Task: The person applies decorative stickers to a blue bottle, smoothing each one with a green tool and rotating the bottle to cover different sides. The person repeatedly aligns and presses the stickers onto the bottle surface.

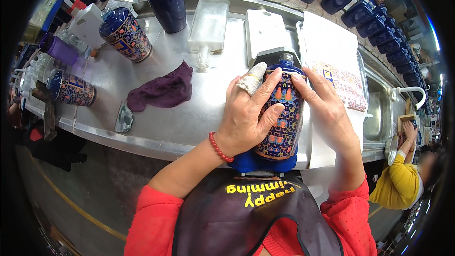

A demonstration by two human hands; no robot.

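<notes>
1. The left hand [246, 118] lies flat over the patterned bottle [280, 114], fingers [265, 92] spread and pressing on its face; one finger is wrapped in white tape.
2. The right hand [332, 114] cups the bottle's other side, fingers laid along its shoulder, so the bottle is held between both palms.
3. The bottle lies at the near edge of the steel table [166, 128], neck pointing to 12 o'clock, base on a blue pad [258, 163].
4. At 12 o'clock sit white trays [263, 31]; at 10 o'clock, a purple cloth [163, 90] and two more patterned bottles [125, 33].
5. At 1 o'clock lies what looks like a sheet of printed decals [341, 78], though the view bends there.
6. Risk: the glazed surface seems slick, and uneven pressing could roll the bottle off the table edge.
</notes>
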